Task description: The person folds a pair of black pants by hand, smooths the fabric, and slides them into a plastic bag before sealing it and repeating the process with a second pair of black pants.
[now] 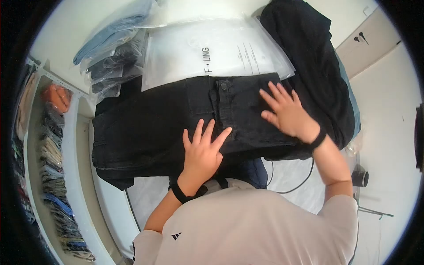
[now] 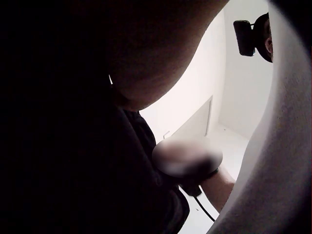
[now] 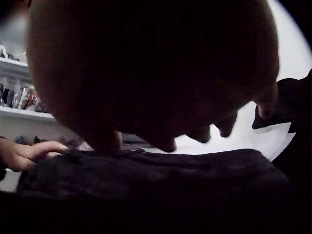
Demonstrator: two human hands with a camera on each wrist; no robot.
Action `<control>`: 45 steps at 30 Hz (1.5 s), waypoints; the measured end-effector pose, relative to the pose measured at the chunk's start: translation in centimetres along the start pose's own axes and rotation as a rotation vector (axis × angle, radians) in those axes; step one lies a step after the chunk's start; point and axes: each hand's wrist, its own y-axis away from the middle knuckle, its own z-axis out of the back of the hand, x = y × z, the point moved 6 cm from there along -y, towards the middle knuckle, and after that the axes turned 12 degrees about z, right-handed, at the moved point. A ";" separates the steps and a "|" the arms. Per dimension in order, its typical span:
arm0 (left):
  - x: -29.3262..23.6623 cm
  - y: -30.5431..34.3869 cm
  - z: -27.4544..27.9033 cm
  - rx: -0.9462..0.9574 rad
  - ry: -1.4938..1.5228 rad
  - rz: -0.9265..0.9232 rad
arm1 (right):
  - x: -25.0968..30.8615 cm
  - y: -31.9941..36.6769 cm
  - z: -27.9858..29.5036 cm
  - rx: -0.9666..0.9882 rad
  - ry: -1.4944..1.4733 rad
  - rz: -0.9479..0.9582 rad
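Note:
Black trousers (image 1: 154,110) lie folded lengthwise across the work surface in the head view, the waistband with its button toward the right. My left hand (image 1: 201,152) rests on their near middle part, fingers spread. Over the waist end at the right is my right hand (image 1: 289,115), its fingers stretched apart. In the right wrist view the fingertips (image 3: 168,145) of that hand hang close over the dark cloth (image 3: 146,175). The left wrist view is mostly dark, with part of the left hand (image 2: 146,73) at its top.
Behind the trousers lies a stack of clear printed plastic bags (image 1: 176,53). Bagged folded garments (image 1: 115,44) are piled at the back left. A dark heap of clothing (image 1: 304,57) stands at the right. Shelves (image 1: 79,154) with packed garments line the left side.

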 end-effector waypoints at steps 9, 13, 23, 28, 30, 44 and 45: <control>0.2 -0.2 0.0 -0.008 -0.010 -0.010 | 2.8 6.4 -2.5 -0.053 -0.205 -0.104; 0.4 0.1 -0.3 -0.036 0.002 -0.008 | 3.7 7.1 -3.6 -0.264 -0.396 -0.110; 0.2 0.0 -0.1 -0.024 -0.002 -0.032 | 3.0 9.0 -5.3 -0.688 -0.285 -0.242; 0.1 0.0 0.0 -0.028 0.004 -0.031 | 2.5 9.3 -5.2 -0.656 -0.319 -0.233; 0.0 0.0 0.1 -0.028 0.009 -0.034 | 1.7 9.3 -4.2 -0.636 -0.351 -0.226; -0.2 0.0 -0.4 -0.024 -0.119 -0.033 | -0.9 9.5 -4.6 -0.674 -0.725 -0.102; -0.1 0.1 -0.4 -0.023 -0.116 -0.030 | -1.1 9.7 -4.7 -0.732 -0.736 -0.123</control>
